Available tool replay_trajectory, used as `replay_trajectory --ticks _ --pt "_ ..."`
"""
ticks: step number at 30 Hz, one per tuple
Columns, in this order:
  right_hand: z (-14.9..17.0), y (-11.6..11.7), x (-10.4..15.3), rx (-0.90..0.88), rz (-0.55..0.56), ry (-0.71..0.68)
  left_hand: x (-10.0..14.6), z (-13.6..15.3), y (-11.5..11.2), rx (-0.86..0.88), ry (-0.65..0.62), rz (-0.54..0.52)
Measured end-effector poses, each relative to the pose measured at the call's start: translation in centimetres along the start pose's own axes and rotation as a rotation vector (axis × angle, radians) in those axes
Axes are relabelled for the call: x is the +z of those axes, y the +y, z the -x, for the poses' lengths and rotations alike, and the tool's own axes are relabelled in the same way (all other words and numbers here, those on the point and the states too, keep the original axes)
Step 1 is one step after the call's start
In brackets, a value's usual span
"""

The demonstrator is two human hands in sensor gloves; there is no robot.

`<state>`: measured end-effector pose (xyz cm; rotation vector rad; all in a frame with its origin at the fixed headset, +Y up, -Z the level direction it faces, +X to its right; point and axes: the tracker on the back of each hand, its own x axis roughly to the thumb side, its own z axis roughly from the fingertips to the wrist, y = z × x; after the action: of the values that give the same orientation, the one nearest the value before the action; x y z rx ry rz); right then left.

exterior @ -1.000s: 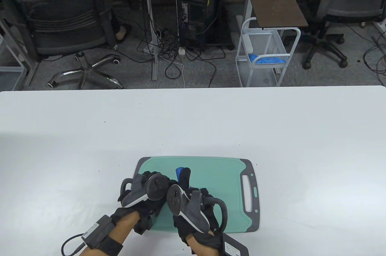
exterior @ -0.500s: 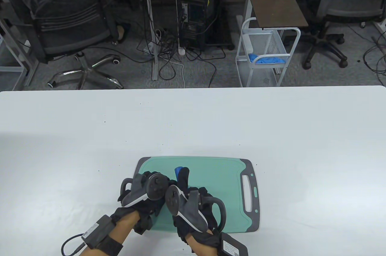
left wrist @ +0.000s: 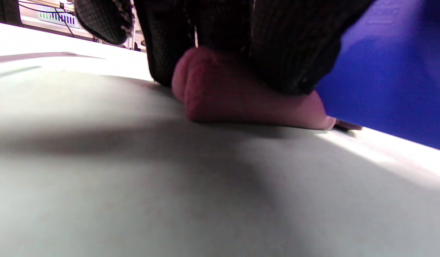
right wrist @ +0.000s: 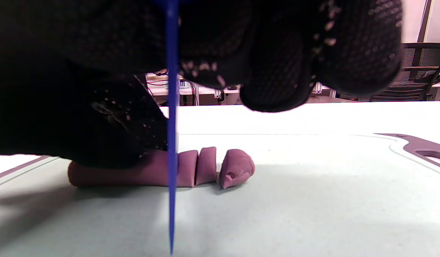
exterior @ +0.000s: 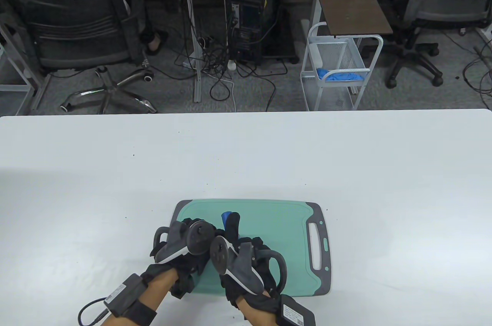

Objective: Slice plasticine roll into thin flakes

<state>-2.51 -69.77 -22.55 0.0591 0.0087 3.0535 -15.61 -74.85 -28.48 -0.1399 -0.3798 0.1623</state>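
A purple plasticine roll (right wrist: pixel 134 175) lies on the green cutting board (exterior: pixel 276 222); it also shows in the left wrist view (left wrist: pixel 234 96). Two cut slices (right wrist: pixel 198 166) and a loose end piece (right wrist: pixel 237 167) lie to its right. My left hand (exterior: pixel 188 243) presses down on the roll from above with its fingers (left wrist: pixel 205 32). My right hand (exterior: pixel 240 253) grips a blue plastic knife (right wrist: pixel 172 125) held upright, its blade (left wrist: pixel 391 71) standing on the board and in the roll beside the slices. The knife's tip (exterior: pixel 226 217) pokes out past my fingers in the table view.
The cutting board has a grey rim and handle slot (exterior: pixel 317 245) on its right. It lies on a white table (exterior: pixel 346 164). Chairs, a wire cart (exterior: pixel 338 68) and cables stand beyond the table's far edge.
My right hand and the knife have shifted slightly left and toward me. The left hand has stayed on the roll. A chair in the background has moved.
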Motion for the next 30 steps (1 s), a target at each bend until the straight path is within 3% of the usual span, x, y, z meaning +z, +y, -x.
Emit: replay_trajectory --ticks 19,30 --pt "0.0 0.6 -0.4 -0.002 0.028 -0.011 0.0 0.0 0.0 0.000 0.000 0.000" --pt "-0.1 0.9 -2.1 -0.028 0.031 0.012 0.0 0.0 0.1 -0.012 -0.012 0.021"
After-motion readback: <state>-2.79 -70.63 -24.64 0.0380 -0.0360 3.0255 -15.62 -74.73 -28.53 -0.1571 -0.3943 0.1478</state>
